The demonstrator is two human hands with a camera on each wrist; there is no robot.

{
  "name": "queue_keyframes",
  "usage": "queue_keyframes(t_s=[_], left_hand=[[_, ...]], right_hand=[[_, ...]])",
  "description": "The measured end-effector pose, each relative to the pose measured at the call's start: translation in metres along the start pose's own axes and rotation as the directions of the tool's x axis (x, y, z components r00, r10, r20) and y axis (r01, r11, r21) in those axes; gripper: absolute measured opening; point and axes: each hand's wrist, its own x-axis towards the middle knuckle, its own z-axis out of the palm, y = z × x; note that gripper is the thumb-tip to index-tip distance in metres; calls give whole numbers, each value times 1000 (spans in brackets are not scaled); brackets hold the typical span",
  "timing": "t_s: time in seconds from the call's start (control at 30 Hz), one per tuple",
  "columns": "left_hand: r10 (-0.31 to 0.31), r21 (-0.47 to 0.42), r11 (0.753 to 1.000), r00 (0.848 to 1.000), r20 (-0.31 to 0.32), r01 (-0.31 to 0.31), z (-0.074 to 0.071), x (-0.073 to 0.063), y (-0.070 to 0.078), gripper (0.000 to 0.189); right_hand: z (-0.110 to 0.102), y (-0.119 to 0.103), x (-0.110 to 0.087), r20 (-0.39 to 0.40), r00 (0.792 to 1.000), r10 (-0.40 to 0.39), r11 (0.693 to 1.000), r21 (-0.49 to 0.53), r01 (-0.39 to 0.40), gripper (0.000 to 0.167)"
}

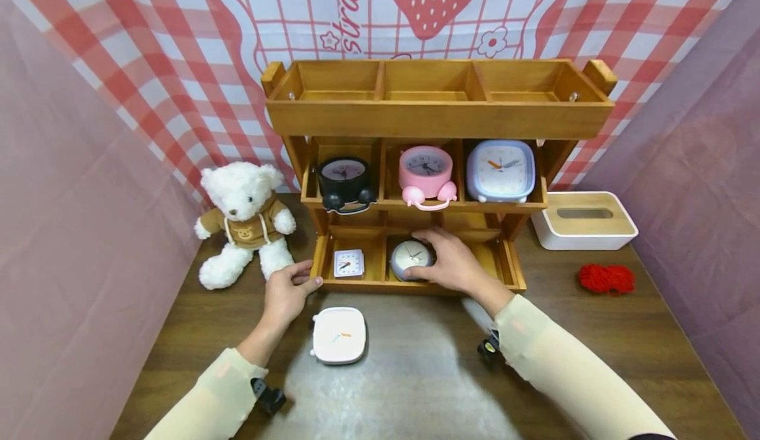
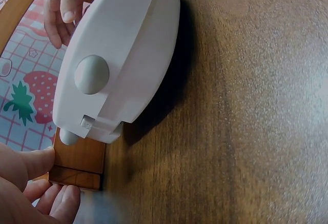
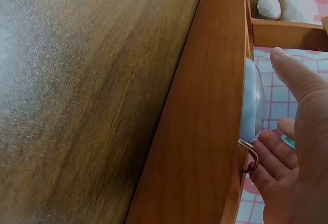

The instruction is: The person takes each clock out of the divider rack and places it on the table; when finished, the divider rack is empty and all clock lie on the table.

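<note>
A round grey-blue alarm clock [image 1: 411, 259] lies face up in the middle bottom compartment of a wooden shelf [image 1: 439, 120]. My right hand [image 1: 454, 262] is spread over its right side; in the right wrist view the thumb stands off the clear dome [image 3: 260, 98] and the fingers lie beside the wire handle [image 3: 251, 157]. With thumb and fingers, my left hand [image 1: 287, 295] pinches the shelf's lower left end [image 2: 77, 170]. A white square alarm clock [image 1: 339, 336] lies on the table before the shelf. The small white square clock [image 1: 348, 264] occupies the left bottom compartment.
Black [image 1: 344, 179], pink [image 1: 425, 173] and lavender [image 1: 501, 171] clocks fill the middle tier. A white teddy bear [image 1: 243, 222] sits left of the shelf. To the right are a tissue box [image 1: 588, 232] and red yarn [image 1: 605, 278]. A checked cloth [image 1: 196, 51] hangs behind.
</note>
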Motion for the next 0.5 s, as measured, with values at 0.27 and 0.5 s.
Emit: queue_keyframes(t_s=[0.27,0.5], left_hand=[[6,7,1000,1000,-2,-6,1,-1,-2,44],[2,0,1000,1000,-5,-2,1,1,-2,44]], right_hand=[[7,4,5,37,999,31,999,-44,-29,82],[14,7,10,50,999,20,997,-72,-16,82]])
